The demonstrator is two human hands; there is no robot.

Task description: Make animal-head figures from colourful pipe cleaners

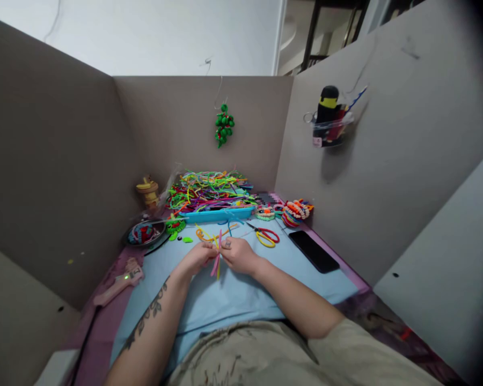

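Over the middle of the light blue cloth [156,289], my two hands meet with fingertips almost touching. My left hand [201,254] and my right hand [237,254] both pinch a small bunch of pink and yellow pipe cleaners [216,265], whose ends stick out above and below the fingers. Exactly where the strands cross is hidden behind the fingertips. Orange pipe cleaners [203,234] lie just beyond my hands. To the right of them rests a pair of scissors [268,236] with red and yellow handles.
A blue tray [221,216] heaped with colourful pipe cleaners [209,187] stands at the back. A glue gun [123,281] and a dark bowl [161,237] are on the left. A black phone [314,252] lies right, near finished pipe-cleaner figures [297,212]. Grey partitions enclose the table.
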